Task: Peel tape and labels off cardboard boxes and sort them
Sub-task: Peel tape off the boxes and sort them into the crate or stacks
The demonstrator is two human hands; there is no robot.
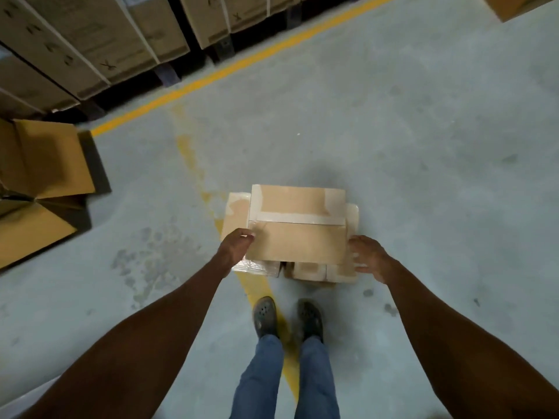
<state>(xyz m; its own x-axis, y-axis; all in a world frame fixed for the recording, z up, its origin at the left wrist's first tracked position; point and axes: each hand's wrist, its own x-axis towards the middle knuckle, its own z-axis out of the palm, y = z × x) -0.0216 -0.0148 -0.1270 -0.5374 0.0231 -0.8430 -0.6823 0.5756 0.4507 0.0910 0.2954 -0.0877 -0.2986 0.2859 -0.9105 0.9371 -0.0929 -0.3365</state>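
Observation:
A closed brown cardboard box [298,237] sits on top of other taped boxes [260,267] on the floor in front of my feet. A strip of clear tape [299,218] runs across its top seam, with more tape at the corners. My left hand [234,249] grips the box's near left corner, thumb on top. My right hand [367,255] is at the box's right side with fingers spread and fairly straight, touching the side of the box.
An opened cardboard box [39,164] with flaps up lies at the left. Stacked strapped cartons [90,40] on pallets line the back left behind a yellow floor line [242,65]. Another box corner [520,6] shows top right. My shoes [287,317] stand close behind the boxes.

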